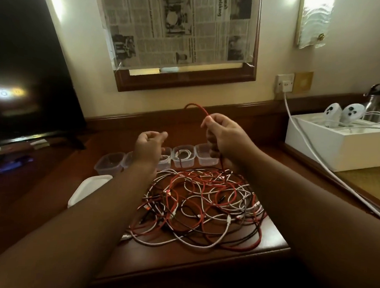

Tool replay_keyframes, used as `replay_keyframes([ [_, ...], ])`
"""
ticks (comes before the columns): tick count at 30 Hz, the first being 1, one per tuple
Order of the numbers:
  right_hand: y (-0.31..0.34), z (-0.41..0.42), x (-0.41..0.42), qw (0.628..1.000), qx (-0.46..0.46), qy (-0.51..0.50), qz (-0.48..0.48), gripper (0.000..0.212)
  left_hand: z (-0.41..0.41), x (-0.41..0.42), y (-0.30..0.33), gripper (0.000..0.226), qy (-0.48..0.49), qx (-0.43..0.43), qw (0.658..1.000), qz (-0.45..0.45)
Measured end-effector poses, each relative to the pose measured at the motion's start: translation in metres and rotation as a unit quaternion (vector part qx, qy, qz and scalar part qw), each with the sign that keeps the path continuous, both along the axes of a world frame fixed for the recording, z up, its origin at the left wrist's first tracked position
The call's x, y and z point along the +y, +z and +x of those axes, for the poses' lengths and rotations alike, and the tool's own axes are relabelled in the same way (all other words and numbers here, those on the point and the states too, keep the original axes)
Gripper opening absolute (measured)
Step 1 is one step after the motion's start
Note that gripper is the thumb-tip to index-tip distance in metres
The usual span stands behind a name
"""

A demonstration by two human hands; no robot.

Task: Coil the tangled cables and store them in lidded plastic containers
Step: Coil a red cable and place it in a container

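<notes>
A tangle of red, white and black cables (205, 202) lies on the wooden desk (274, 242). My right hand (224, 134) is raised above it and grips a red cable (198, 108) that arches up behind the fingers and hangs down into the pile. My left hand (150, 147) hovers to the left with fingers loosely curled, holding nothing I can make out. Behind the hands stands a row of several small clear plastic containers (110, 163); one container (184, 155) holds a coiled white cable. White lids (88, 188) lie stacked at the left of the pile.
A dark TV screen (26, 78) stands at the left. A white box (340, 144) with two white chargers sits at the right, and a white cord (317, 160) runs from a wall socket across the desk. A metal bottle (374, 99) stands behind the box.
</notes>
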State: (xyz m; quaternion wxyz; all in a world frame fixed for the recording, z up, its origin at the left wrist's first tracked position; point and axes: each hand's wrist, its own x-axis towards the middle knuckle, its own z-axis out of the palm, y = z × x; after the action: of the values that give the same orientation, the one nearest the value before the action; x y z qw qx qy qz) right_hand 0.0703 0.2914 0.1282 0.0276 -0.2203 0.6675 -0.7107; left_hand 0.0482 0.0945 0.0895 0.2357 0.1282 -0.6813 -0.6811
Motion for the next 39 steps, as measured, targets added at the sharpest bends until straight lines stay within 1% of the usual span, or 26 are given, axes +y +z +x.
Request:
replay_keyframes([
  [2,0.007,0.003,-0.002,1.000,0.018,0.019,0.006,0.025,-0.001,0.003,-0.014,0.044,-0.033,-0.027,0.995,-0.093],
  [4,0.009,0.004,-0.005,0.999,0.038,0.029,0.019,0.027,-0.001,0.010,-0.025,0.054,-0.087,-0.049,0.985,-0.142],
  [5,0.009,0.004,-0.006,0.998,0.048,0.028,0.025,0.028,-0.003,0.013,-0.030,0.051,-0.107,-0.052,0.981,-0.153],
  [6,0.009,0.003,-0.006,0.998,0.058,0.025,0.026,0.027,-0.004,0.016,-0.033,0.042,-0.121,-0.054,0.976,-0.170],
  [8,0.006,0.002,-0.005,0.997,0.070,0.014,0.005,0.019,-0.003,0.021,-0.036,0.017,-0.136,-0.060,0.968,-0.200],
  [9,0.004,0.001,-0.005,0.997,0.073,0.002,-0.012,0.013,-0.002,0.023,-0.037,0.021,-0.139,-0.061,0.969,-0.197],
  [10,0.001,-0.001,-0.004,0.997,0.074,-0.015,-0.023,0.009,-0.002,0.025,-0.037,0.030,-0.138,-0.063,0.972,-0.180],
  [11,-0.002,-0.004,-0.002,0.996,0.072,-0.036,-0.028,0.007,-0.001,0.026,-0.035,0.037,-0.138,-0.063,0.977,-0.153],
  [12,-0.006,-0.007,0.000,0.996,0.063,-0.058,-0.030,0.006,0.001,0.027,-0.032,0.038,-0.139,-0.055,0.981,-0.121],
  [14,-0.012,-0.012,0.003,0.995,0.017,-0.072,-0.062,0.008,0.004,0.025,-0.027,0.028,-0.157,-0.020,0.982,-0.102],
  [15,-0.013,-0.013,0.003,0.993,-0.009,-0.058,-0.102,0.008,0.005,0.024,-0.024,0.021,-0.176,-0.005,0.976,-0.124],
  [17,-0.008,-0.012,0.002,0.981,-0.039,-0.010,-0.190,0.008,0.006,0.025,-0.024,0.012,-0.230,0.001,0.954,-0.194],
  [19,0.003,-0.008,-0.002,0.965,-0.049,0.038,-0.253,0.012,0.005,0.030,-0.033,0.025,-0.285,-0.042,0.924,-0.251],
  [21,0.015,-0.005,-0.007,0.948,-0.053,0.078,-0.303,0.014,0.003,0.039,-0.047,0.037,-0.317,-0.103,0.888,-0.317],
  [22,0.020,-0.005,-0.009,0.940,-0.053,0.088,-0.324,0.013,0.002,0.042,-0.055,0.037,-0.320,-0.122,0.871,-0.352],
  [24,0.028,-0.006,-0.008,0.924,-0.058,0.088,-0.367,0.012,-0.001,0.048,-0.070,0.021,-0.301,-0.133,0.851,-0.409],
  [25,0.030,-0.008,-0.007,0.917,-0.061,0.077,-0.386,0.010,-0.002,0.050,-0.075,0.012,-0.284,-0.132,0.849,-0.426],
  [26,0.030,-0.011,-0.003,0.912,-0.061,0.062,-0.401,0.008,-0.003,0.051,-0.076,0.016,-0.263,-0.130,0.856,-0.425],
  [28,0.026,-0.016,0.007,0.912,-0.059,0.033,-0.405,0.006,-0.005,0.049,-0.074,0.034,-0.209,-0.133,0.895,-0.372],
  [29,0.021,-0.019,0.012,0.920,-0.055,0.019,-0.388,0.006,-0.005,0.047,-0.070,0.040,-0.185,-0.134,0.911,-0.343],
  [31,0.008,-0.023,0.024,0.950,-0.030,-0.011,-0.311,0.005,-0.004,0.044,-0.055,0.049,-0.159,-0.122,0.929,-0.310],
  [32,0.001,-0.025,0.028,0.967,-0.011,-0.027,-0.253,0.009,-0.005,0.043,-0.047,0.050,-0.156,-0.108,0.939,-0.286],
  [34,-0.013,-0.030,0.030,0.992,0.019,-0.065,-0.104,0.016,-0.005,0.042,-0.027,0.049,-0.150,-0.073,0.963,-0.213],
  [36,-0.024,-0.034,0.027,0.994,0.021,-0.098,0.049,0.018,-0.004,0.045,-0.007,0.045,-0.138,-0.056,0.979,-0.138],
  [37,-0.028,-0.035,0.024,0.989,0.017,-0.096,0.110,0.020,-0.004,0.047,0.001,0.042,-0.135,-0.048,0.984,-0.110],
  [39,-0.035,-0.033,0.015,0.982,0.001,-0.053,0.183,0.030,-0.001,0.053,0.014,0.038,-0.137,-0.035,0.988,-0.068],
])
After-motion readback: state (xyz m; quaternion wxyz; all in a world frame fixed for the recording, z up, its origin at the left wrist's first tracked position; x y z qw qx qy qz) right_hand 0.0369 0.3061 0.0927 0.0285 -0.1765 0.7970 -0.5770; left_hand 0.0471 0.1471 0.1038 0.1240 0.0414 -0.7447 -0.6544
